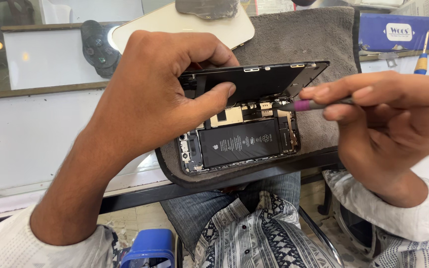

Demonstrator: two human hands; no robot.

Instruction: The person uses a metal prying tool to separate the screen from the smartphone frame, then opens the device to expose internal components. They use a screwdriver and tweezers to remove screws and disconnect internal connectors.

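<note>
Because the phone lies opened on a grey cloth mat (319, 44) at the near edge of the counter (50, 129), its insides are bare: the lower case (234, 146) rests flat on the mat with the black battery (238, 143) filling its middle and small boards and connectors along its far side. Nearest the person, a blue plastic container (147, 248) sits down by the lap, below the counter edge. The left hand (150, 94) clasps the lifted black screen panel (259, 79), thumb pressed on its underside and fingers curled over the top, propping it tilted above the case like an opened lid. The right hand (388, 124) pinches a thin tool with a purple band (309, 104) between thumb and first fingers, its tip touching the connector area just below the raised panel. The panel looks light, thin, stiff and fragile, likely tied to the case by delicate ribbon cables, so it is best held by its edges without pulling it wide; the battery should not be pricked. Farther off on the mat lie a pale phone back (184, 25), a dark game controller (98, 47) left of it, and a screwdriver (422, 59) by the far right corner.
</note>
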